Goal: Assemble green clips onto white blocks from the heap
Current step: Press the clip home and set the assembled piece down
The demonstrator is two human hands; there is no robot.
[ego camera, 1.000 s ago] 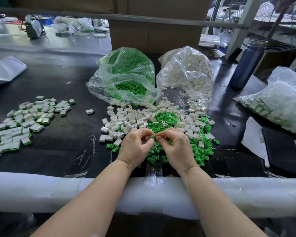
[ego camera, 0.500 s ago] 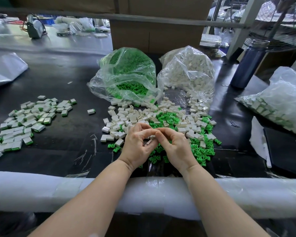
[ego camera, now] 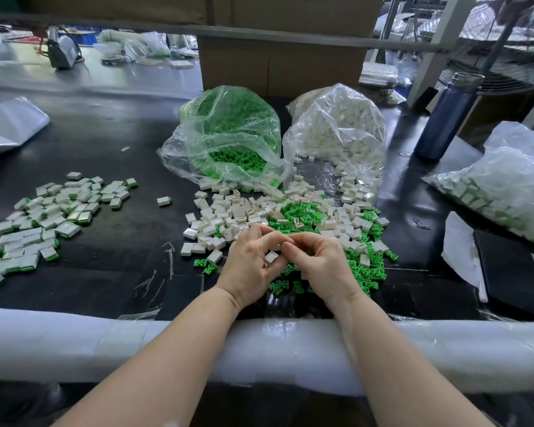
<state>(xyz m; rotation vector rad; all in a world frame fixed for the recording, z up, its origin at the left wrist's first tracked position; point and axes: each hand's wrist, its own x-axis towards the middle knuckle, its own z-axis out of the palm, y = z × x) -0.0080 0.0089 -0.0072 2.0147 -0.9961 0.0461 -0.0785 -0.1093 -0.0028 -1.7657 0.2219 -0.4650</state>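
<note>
The small white block point(ego camera: 271, 257) now sits pinched in the left hand point(ego camera: 249, 266), low in front of the heap point(ego camera: 290, 217). A second ago a green clip showed between the fingers; now it doesn't, so it's likely pushed in. The right hand point(ego camera: 324, 266) curls against it; I can't tell if it grips. Blocks look hard, boxy, shiny.

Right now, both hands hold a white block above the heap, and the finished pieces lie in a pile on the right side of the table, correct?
Not quite. The head view shows the finished pieces on the left side. Both hands, left and right, do hold a white block above the heap.
</note>
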